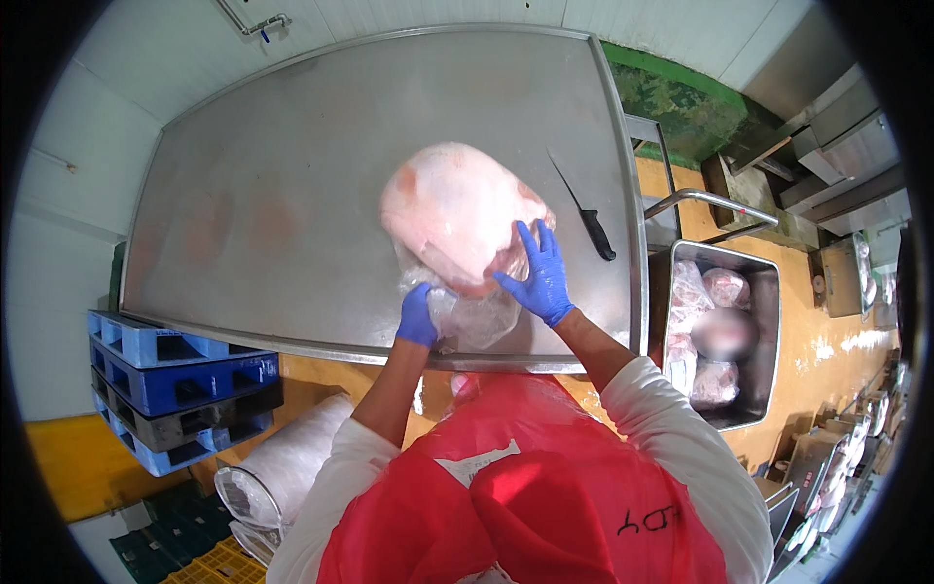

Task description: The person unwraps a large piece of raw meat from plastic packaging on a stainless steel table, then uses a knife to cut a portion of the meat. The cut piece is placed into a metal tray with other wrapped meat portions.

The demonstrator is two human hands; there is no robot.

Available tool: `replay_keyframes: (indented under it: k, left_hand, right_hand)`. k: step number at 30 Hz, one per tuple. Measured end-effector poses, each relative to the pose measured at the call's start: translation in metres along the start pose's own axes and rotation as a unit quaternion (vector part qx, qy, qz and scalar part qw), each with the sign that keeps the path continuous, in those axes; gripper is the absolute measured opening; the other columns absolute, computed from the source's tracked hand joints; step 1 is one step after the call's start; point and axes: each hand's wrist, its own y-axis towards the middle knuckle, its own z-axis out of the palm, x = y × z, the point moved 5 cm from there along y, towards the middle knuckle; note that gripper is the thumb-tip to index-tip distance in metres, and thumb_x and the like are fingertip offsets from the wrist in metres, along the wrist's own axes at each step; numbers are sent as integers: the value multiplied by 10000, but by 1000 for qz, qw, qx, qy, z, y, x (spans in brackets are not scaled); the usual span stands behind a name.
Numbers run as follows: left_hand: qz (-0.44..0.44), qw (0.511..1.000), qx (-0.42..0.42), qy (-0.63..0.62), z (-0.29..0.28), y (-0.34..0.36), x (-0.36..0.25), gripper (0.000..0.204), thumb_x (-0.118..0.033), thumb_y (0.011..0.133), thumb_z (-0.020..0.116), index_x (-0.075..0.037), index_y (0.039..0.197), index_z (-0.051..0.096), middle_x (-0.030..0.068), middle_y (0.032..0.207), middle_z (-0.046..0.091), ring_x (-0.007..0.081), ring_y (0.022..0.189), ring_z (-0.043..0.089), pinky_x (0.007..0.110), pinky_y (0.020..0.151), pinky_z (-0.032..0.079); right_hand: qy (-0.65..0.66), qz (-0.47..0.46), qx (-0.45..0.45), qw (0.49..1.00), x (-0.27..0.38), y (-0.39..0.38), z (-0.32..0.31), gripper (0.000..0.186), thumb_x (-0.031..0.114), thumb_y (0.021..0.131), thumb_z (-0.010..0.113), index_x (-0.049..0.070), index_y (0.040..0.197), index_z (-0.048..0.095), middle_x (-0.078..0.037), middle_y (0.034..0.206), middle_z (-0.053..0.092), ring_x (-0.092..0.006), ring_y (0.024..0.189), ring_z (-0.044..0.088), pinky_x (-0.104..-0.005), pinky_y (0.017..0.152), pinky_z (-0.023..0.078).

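Features a wide steel desk (292,127), with pale panelled wall (58,263) beyond and to its left. Carries a metal pipe (243,28) on the wall past its far edge. Shows orange-yellow floor (798,389) right of the desk, shiny in patches with reflected light (861,341), a green band (681,107) past its far right corner, blue and black pallets (185,380) stacked beside its near left corner.

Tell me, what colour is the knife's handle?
The knife's handle is black; the head view, the only one, shows it best.
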Motion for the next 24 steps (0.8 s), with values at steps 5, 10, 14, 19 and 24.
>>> replay_keyframes:
  k: [5,10,14,19,24]
  left_hand:
    - [52,996,29,59,13,-58,-50,205,-155,966,502,-71,1135,584,64,973,619,182,855,612,326,776,529]
    - [-4,977,170,-129,89,-73,-117,112,-172,987,511,-88,1027,574,32,912,595,166,820,584,321,733,499]
    - [16,985,97,-144,158,-77,-161,87,-173,948,570,-93,967,596,41,843,597,187,757,600,332,692,508]
    - [134,973,90,163,56,-143,-171,158,-182,952,560,-77,1061,607,58,917,626,185,846,623,344,764,529]
    - [119,971,-195,-72,-17,-225,-174,170,-176,963,535,-44,1000,636,53,874,654,165,756,651,295,641,539]
  right_hand:
    - [98,6,39,994,11,-10,9,1081,474,750,839,60,1564,260,-378,1526,287,-530,1459,211,-544,1174,263]
    - [382,157,119,903,-29,15,18,961,398,866,779,10,1561,241,-249,1538,374,-387,1421,368,-445,1150,339]
    - [368,245,32,896,-68,65,11,860,378,906,745,10,1542,297,-246,1509,406,-321,1338,474,-395,1115,392]
    - [31,-15,-103,994,-25,104,-46,923,376,815,831,-14,1504,358,-335,1496,337,-409,1385,389,-449,1137,360]
    - [-5,41,-21,999,-118,114,-35,883,384,793,840,0,1472,427,-357,1533,264,-444,1455,271,-464,1165,313]
